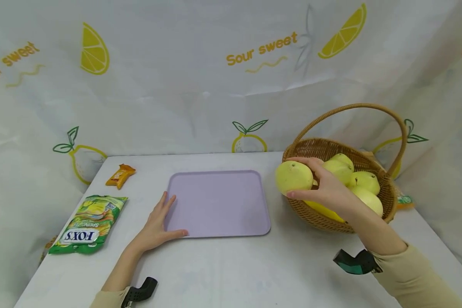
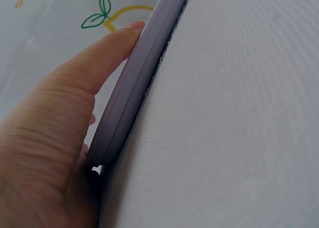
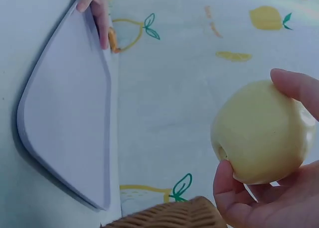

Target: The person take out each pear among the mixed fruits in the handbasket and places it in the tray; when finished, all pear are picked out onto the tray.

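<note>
While a white lemon-printed cloth [image 1: 177,107] hangs behind, a white bench [image 1: 231,273] carries everything. On its right stands a wicker basket [image 1: 312,149] with an arched handle, holding several yellow-green fruits [image 1: 363,182]. The lilac tray [image 1: 219,205] lies flat near the middle, and a green Fox's bag [image 1: 90,222] lies well to its left. The person's left grip [image 1: 154,231] rests at the tray's near left corner, fingers and thumb apart; the right grip [image 1: 327,188] holds a pale yellow fruit [image 1: 294,176] between fingers and thumb, raised at the basket's left side. Beyond the bag lies an orange packet [image 1: 120,176].
</note>
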Action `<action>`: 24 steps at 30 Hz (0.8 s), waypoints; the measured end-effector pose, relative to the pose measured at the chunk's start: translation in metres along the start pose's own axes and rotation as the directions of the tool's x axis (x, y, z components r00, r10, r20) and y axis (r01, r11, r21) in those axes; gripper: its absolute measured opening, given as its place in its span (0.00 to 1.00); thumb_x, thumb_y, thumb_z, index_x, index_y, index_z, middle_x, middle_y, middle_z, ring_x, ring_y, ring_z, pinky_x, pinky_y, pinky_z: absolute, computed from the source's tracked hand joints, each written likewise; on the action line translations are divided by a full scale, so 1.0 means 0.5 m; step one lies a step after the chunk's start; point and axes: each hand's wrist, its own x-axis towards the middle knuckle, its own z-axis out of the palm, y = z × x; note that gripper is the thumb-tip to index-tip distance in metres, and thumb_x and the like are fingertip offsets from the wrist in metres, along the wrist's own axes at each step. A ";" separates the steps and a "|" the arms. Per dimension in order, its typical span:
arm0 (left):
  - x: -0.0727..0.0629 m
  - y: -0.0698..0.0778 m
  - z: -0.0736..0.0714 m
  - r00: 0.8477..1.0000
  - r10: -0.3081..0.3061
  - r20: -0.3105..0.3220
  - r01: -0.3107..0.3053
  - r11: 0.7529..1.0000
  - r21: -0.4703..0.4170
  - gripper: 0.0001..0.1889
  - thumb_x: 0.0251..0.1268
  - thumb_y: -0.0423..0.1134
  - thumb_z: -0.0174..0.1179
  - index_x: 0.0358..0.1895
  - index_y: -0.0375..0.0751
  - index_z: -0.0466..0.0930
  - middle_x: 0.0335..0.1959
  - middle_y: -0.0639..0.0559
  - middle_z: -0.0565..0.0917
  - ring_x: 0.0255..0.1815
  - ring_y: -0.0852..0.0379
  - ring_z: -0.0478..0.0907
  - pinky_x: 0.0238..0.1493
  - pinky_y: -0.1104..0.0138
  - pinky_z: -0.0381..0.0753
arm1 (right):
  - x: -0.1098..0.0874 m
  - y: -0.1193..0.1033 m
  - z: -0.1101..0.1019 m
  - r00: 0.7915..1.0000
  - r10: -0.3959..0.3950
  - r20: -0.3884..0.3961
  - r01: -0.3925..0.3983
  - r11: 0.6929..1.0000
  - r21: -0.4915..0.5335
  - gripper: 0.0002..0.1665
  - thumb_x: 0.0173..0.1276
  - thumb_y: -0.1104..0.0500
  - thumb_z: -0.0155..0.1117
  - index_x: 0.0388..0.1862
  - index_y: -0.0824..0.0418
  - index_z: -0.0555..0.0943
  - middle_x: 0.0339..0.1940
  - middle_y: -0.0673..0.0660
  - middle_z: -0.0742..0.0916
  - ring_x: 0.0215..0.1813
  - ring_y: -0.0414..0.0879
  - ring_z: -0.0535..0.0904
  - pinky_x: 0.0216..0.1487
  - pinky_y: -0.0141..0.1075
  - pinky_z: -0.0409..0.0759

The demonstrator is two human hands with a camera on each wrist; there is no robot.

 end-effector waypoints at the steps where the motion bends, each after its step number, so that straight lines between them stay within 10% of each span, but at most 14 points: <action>1: 0.000 0.000 0.000 1.000 0.000 -0.001 0.000 1.000 -0.003 0.58 0.48 0.54 0.74 0.78 0.42 0.48 0.79 0.39 0.36 0.76 0.30 0.35 0.65 0.30 0.39 | 0.002 -0.001 0.007 1.000 -0.002 0.010 0.002 1.000 0.027 0.47 0.59 0.52 0.75 0.73 0.48 0.62 0.64 0.59 0.70 0.55 0.56 0.72 0.49 0.41 0.78; 10: 0.002 -0.001 0.001 1.000 -0.004 -0.003 0.004 1.000 -0.007 0.58 0.48 0.55 0.74 0.78 0.43 0.48 0.79 0.39 0.36 0.76 0.32 0.35 0.66 0.32 0.40 | 0.036 0.004 0.093 0.994 -0.031 0.106 0.004 0.970 0.243 0.46 0.59 0.56 0.75 0.73 0.47 0.63 0.62 0.59 0.76 0.55 0.56 0.75 0.52 0.39 0.78; 24: 0.005 -0.007 0.001 1.000 -0.018 -0.004 0.018 1.000 0.003 0.59 0.47 0.58 0.74 0.79 0.46 0.47 0.80 0.41 0.35 0.77 0.33 0.35 0.67 0.33 0.41 | 0.108 0.048 0.213 0.990 -0.013 0.137 -0.021 0.970 0.241 0.46 0.58 0.54 0.75 0.73 0.52 0.63 0.67 0.59 0.72 0.67 0.57 0.66 0.63 0.55 0.65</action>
